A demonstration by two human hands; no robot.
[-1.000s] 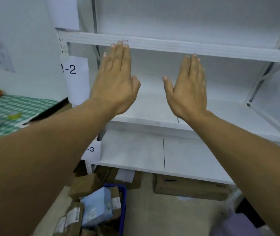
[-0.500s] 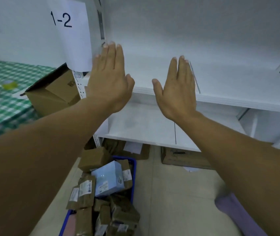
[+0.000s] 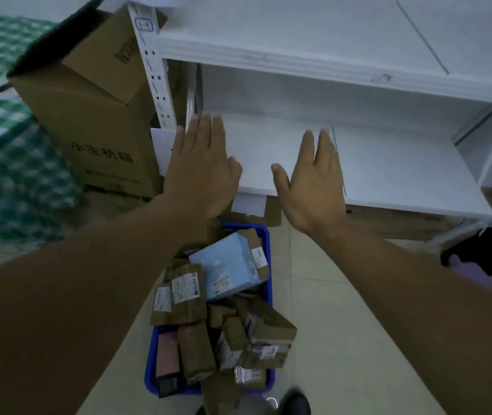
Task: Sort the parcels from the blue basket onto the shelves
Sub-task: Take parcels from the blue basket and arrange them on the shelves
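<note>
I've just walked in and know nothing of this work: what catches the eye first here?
The left hand and right hand spread open and empty before the white shelf. Below them, on the floor, a blue basket is heaped with brown parcels, a light blue parcel lying on top toward its far end.

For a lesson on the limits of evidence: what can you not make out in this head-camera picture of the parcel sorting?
Head view only.
Labels on the parcels: too small and blurred to read.
Tag by the shelf post: mostly hidden by the left hand.
Basket: lower parcels buried under upper ones; left rim behind the left arm.
Dark object at right: blurred, cut off by the right edge.
</note>
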